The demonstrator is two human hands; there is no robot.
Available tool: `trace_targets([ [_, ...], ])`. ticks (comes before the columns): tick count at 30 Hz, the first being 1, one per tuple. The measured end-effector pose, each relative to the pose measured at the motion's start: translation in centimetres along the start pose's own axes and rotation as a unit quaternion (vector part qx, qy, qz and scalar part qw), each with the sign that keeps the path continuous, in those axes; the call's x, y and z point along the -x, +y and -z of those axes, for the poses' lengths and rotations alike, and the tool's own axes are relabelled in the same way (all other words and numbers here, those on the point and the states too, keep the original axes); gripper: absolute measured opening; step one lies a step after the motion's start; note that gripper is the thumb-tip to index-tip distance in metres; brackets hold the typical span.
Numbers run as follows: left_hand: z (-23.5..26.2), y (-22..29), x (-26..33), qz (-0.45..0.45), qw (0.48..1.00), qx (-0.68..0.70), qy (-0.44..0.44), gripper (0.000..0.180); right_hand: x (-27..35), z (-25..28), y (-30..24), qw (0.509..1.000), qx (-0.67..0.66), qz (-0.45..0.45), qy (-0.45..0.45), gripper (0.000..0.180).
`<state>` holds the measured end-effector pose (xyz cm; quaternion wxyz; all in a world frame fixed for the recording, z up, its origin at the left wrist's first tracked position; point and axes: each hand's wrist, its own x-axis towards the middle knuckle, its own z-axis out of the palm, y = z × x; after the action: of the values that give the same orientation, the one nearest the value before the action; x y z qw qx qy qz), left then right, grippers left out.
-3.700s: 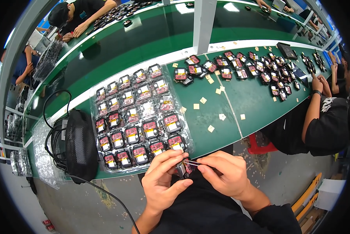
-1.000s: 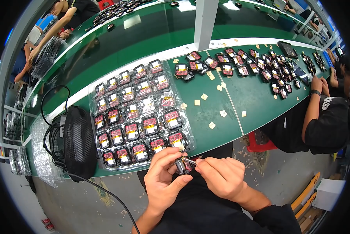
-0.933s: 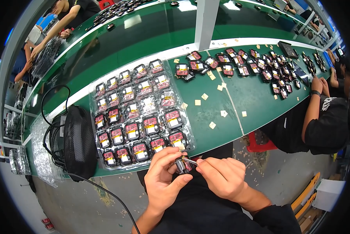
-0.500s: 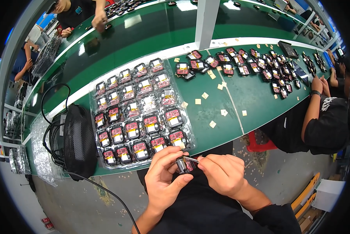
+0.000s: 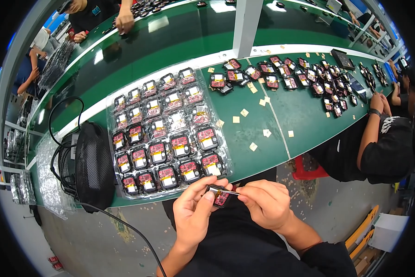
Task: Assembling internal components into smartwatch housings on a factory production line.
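My left hand (image 5: 194, 213) grips a small black-cased electronic module (image 5: 222, 199) with a red circuit board, held tilted just past the table's near edge. The left thumb lies over its near-left side and hides part of it. In my right hand (image 5: 268, 206) is a pair of slim metal tweezers (image 5: 228, 191), pinched between thumb and fingers, with its tip over the top of the module. Just beyond my left hand lies a clear plastic blister tray (image 5: 223, 159) with rows of similar modules. One pocket (image 5: 176, 121) in the tray shows no module.
Many loose modules (image 5: 326, 87) and scattered pale paper squares (image 5: 253, 147) lie on the green table (image 5: 244, 166) to the right. A black mesh bag (image 5: 94, 168) with cables sits left of the tray. A metal post (image 5: 245, 30) rises behind. Co-workers sit right and across.
The module has turned in my left hand so that more of its red board faces up, and the left thumb has moved onto it. The tweezers have moved slightly down with it.
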<state>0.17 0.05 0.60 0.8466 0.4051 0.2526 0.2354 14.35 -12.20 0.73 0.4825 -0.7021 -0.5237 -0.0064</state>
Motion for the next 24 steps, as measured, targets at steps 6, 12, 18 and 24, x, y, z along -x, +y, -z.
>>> trace_targets([
  [6, 0.2, -0.3, 0.1, -0.021, 0.999, -0.022, 0.011, 0.030, 0.1, 0.1, -0.1, 1.000, 0.014, 0.005, -0.012, 0.012],
  [12, 0.3, -0.1, 0.3, -0.011, 1.000, 0.013, -0.016, 0.041, 0.0, 0.0, -0.1, 0.999, -0.029, -0.025, -0.008, 0.011],
  [18, 0.7, -0.3, 0.2, -0.031, 0.998, -0.011, -0.049, 0.060, -0.2, 0.0, -0.3, 0.991, -0.089, -0.101, -0.006, 0.010],
  [24, 1.6, -0.9, 0.1, -0.052, 0.997, -0.019, -0.056, 0.064, -0.2, 0.0, -0.3, 0.992, -0.074, -0.102, -0.014, 0.011],
])
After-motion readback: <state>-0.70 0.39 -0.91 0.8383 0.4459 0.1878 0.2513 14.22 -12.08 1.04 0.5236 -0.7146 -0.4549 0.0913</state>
